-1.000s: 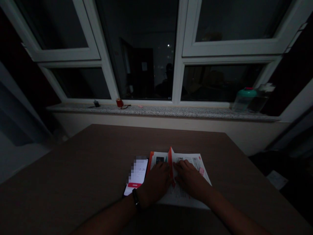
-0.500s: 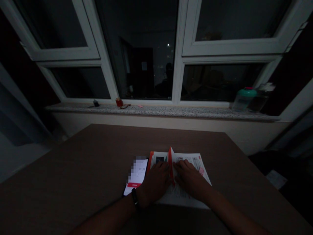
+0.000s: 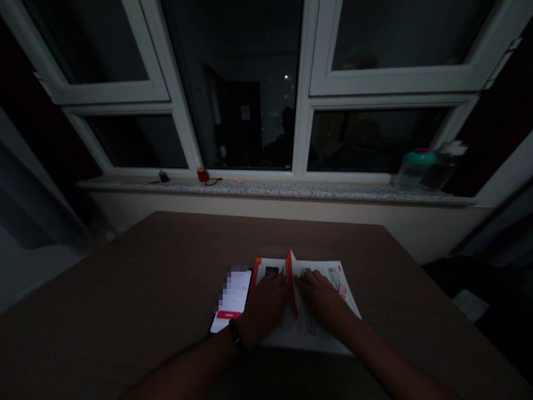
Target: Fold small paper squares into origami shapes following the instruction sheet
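A book (image 3: 333, 339) lies spread on the brown table, with a narrow red-edged fold (image 3: 290, 278) standing upright along its middle. On the left page, close beside the fold, rests my left hand (image 3: 270, 297), its fingers laid over the paper; a dark band is round the wrist. My right hand (image 3: 322, 297) lies on the right page with its fingers apart, their tips near the other side of the fold. The thumbs are hard to make out in the dim light. A small pink item (image 3: 342, 291) is on the right page, beside my right hand.
A lit phone (image 3: 234, 294) lies left of the book, close to my left forearm. Beyond the table (image 3: 187, 244), a stone windowsill (image 3: 266, 189) holds a small red object (image 3: 202, 175), a dark small item and a teal-lidded container (image 3: 416, 166) at the right.
My left hand and wrist have shifted slightly right and forward. My right thumb, which showed near the base of the fold, is no longer distinct. The book and phone stay in place.
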`<move>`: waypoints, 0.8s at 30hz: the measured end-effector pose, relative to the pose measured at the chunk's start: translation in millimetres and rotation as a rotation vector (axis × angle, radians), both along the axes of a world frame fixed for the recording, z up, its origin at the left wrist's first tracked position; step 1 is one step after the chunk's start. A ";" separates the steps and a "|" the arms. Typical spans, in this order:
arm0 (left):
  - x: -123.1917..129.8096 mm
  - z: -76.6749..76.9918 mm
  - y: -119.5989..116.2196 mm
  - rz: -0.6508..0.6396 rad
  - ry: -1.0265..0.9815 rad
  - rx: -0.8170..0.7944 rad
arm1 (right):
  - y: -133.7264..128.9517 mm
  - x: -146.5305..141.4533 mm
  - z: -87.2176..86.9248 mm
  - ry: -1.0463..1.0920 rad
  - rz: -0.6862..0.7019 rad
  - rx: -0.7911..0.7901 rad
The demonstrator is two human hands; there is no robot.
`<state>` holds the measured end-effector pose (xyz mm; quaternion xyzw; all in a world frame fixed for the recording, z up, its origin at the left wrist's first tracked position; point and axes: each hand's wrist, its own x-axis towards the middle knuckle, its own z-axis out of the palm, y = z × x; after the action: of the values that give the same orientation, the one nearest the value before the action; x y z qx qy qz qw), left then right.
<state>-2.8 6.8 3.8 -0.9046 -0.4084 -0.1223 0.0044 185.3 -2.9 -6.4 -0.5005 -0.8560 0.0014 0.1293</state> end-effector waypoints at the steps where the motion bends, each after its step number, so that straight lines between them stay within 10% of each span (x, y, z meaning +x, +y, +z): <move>1: 0.1 0.7 0.7 -0.001 0.006 0.000 | 1.7 -0.5 -0.4 -0.004 -0.014 0.002; 24: -12.1 10.6 -7.2 -0.084 -0.132 -0.107 | -5.2 10.4 5.2 0.200 0.034 -0.133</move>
<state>-14.8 -0.4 14.4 -0.9099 -0.3752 -0.1598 -0.0761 195.8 -8.0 -1.3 -0.4909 -0.8451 0.1102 0.1806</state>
